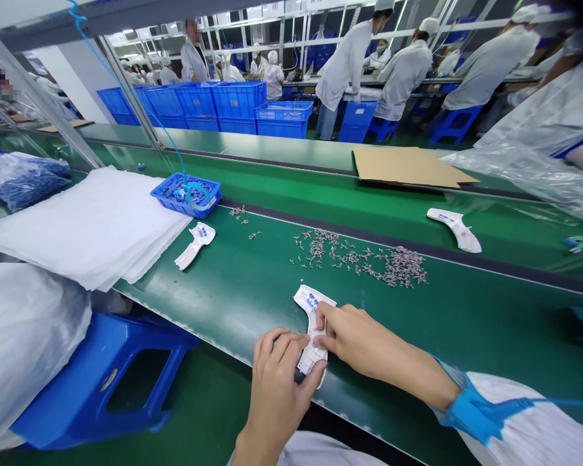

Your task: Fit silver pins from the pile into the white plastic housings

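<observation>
A curved white plastic shell (302, 297) with small blue parts inside lies on the green table near its front edge. My left hand (280, 375) grips the lower end of this shell, fingers on its left side and thumb at the bottom right. Over the middle of the shell, my right hand (352, 336) has its thumb and index finger bent together; whatever is between the fingertips is too small to make out. Behind the shell, many small metal screws (405, 266) are scattered. A blue strap is round my right wrist.
Another white shell (195, 246) lies to the left, and one (455, 230) at the back right. A blue tray (186, 195) of small blue parts stands by white sheets (87, 220). Cardboard (408, 166) lies on the far ledge. A blue stool (102, 382) is at lower left; people in white work beyond.
</observation>
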Demonstrator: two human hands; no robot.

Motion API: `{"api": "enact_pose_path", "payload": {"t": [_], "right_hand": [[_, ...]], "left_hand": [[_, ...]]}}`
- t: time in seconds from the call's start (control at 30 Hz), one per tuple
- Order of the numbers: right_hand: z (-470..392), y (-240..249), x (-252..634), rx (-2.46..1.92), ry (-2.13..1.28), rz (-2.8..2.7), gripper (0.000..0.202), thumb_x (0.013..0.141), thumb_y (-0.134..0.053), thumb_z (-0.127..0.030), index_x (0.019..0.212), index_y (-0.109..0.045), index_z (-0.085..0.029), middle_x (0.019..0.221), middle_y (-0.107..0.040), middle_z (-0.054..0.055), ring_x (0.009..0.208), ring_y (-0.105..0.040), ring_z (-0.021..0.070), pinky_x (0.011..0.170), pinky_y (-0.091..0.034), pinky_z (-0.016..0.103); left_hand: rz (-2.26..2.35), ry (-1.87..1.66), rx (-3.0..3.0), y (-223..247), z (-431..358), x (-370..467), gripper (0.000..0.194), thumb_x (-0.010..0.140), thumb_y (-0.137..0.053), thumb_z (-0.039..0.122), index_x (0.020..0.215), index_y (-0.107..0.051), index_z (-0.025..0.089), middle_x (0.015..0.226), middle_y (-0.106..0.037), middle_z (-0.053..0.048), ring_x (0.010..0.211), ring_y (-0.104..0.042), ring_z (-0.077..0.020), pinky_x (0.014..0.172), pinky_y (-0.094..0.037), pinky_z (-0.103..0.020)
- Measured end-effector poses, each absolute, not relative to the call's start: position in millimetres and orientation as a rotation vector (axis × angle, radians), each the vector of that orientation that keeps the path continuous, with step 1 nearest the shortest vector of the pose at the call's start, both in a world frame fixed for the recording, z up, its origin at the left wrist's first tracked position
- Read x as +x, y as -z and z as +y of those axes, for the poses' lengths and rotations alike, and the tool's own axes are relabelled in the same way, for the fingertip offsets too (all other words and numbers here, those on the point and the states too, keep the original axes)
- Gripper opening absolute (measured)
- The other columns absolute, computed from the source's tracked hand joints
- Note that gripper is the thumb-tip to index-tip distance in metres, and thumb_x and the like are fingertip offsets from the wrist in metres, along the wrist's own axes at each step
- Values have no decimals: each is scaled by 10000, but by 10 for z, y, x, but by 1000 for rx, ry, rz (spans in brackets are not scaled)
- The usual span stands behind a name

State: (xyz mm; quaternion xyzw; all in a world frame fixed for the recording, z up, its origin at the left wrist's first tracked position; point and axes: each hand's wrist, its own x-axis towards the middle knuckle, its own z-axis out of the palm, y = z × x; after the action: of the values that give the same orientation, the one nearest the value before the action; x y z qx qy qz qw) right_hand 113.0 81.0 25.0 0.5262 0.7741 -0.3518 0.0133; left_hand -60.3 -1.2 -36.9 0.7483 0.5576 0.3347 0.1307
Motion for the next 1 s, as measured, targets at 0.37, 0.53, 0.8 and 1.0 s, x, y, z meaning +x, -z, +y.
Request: {"api": "enact_pose_path", "payload": {"t": [0.37,0.53,0.8,1.0], "right_hand": [[365,60,1396,2039,2123,2016,317,950,-504,-535,1051,-388,-257,921,-631,1,690,-665,159,623,-553,284],[530,154,1503,2120,2465,1956,412,884,-607,-578,986,-377,-252,975,-593,-1,639,-647,130,559,-587,283],[1923,-73,2155,2712,2269,1936,251,864,-709,-272,971,-491,-209,890,-686,60,757,-687,175,685,-629,296],[2759,-91,2559,3040,1578,1885,65,922,-600,-178,891,-605,-121,813,-692,132,709,-665,194,619,-555,289]], "left_hand": [[1742,-996,2083,415,8,-229,305,939,-595,282,1240,-604,233,995,-693,-59,934,-623,-245,803,-514,-394],[1574,-974,2098,270,217,-257,322,960,-537,308,1273,-606,272,1099,-705,-46,1024,-628,-219,865,-562,-360],[2335,-822,2147,158,1233,-1812,524,948,-411,403,1272,-590,33,1323,-558,-246,1262,-484,-397,1073,-379,-593],[2566,-641,2055,211,1498,-2484,440,947,-393,335,1253,-590,88,1293,-594,-210,1198,-539,-391,986,-446,-560]]}}
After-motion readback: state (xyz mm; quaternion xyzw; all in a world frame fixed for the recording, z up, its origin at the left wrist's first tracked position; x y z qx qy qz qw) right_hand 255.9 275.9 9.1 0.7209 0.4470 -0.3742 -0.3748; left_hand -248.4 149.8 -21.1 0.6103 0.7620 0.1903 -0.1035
